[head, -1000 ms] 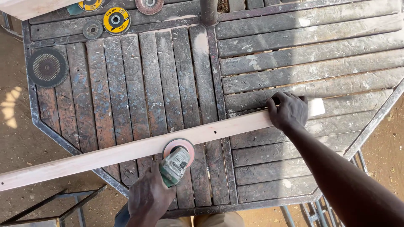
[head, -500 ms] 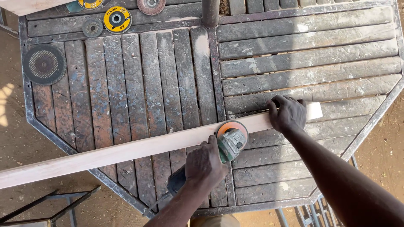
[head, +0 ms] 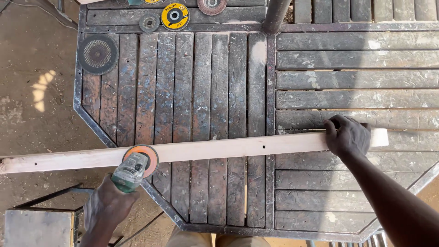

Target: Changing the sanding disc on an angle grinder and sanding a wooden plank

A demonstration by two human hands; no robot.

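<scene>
Wooden strip (head: 219, 148): left hand (head: 107, 206) sanding, right hand (head: 347, 135) pinning.

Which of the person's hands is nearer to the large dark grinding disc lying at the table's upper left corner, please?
Left. The left hand holds the angle grinder at the plank, directly below the large dark disc. The right hand presses the plank's far right end.

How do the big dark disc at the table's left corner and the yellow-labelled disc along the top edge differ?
The dark disc is larger and plain grey-black; the yellow disc is smaller with a bright yellow label. The dark disc lies on the vertical slats, the yellow disc on the top crosswise board. Both lie flat and untouched, away from both hands.
</scene>
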